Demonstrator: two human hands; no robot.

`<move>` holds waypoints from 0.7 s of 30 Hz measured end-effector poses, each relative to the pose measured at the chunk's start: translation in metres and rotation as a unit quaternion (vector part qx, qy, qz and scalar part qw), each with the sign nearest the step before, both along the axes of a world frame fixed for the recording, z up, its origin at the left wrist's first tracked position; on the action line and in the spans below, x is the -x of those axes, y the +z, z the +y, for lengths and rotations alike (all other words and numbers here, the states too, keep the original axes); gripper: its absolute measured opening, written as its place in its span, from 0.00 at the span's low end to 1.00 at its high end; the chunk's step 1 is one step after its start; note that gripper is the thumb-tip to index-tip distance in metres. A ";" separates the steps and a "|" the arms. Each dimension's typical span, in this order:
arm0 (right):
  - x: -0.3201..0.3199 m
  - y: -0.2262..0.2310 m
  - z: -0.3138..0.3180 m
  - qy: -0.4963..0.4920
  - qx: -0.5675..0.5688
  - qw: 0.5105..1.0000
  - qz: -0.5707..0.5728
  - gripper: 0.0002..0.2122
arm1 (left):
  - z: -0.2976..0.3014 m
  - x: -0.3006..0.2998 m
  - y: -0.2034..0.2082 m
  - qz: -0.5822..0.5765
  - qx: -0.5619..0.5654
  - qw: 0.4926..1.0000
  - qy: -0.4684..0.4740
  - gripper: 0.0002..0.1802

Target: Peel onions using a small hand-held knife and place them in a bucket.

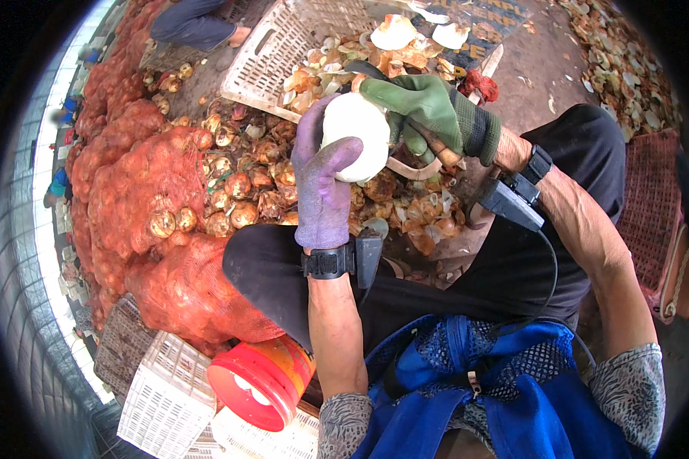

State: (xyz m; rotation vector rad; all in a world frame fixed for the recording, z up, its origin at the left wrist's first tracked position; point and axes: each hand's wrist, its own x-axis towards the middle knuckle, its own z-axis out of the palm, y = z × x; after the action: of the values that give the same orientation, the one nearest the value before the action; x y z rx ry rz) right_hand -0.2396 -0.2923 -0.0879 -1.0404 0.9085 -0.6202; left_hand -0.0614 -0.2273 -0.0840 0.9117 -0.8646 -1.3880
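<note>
A large, white peeled onion (357,136) sits in my left hand (321,172), which wears a purple glove with the thumb across the onion's near side. My right hand (429,115), in a green glove, is closed round a knife; its wooden handle (445,155) sticks out below the palm. The green thumb touches the top right of the onion. A dark, blade-like strip (369,70) shows above that thumb, but its link to the handle is hidden. Below and left of the onion lie several unpeeled onions (241,186) among loose brown skins.
Red mesh sacks of onions (149,172) line the left side. A pale plastic crate (264,65) stands ahead, beside peeled onions (394,33) on skins. A red bucket (245,382) and white crates (168,390) stand lower left. Another person's leg (195,27) shows at the top.
</note>
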 end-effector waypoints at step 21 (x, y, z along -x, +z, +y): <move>-0.018 -0.026 0.011 -0.017 0.369 0.883 0.291 0.14 | -0.028 -0.005 -0.039 -0.692 0.138 0.691 0.157 0.45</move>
State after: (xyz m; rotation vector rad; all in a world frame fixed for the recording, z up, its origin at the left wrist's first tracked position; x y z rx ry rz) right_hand -0.2213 -0.2810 -0.1139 -1.9742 1.2471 -0.7142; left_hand -0.0566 -0.2550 -0.1232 1.7529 -1.8280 0.0097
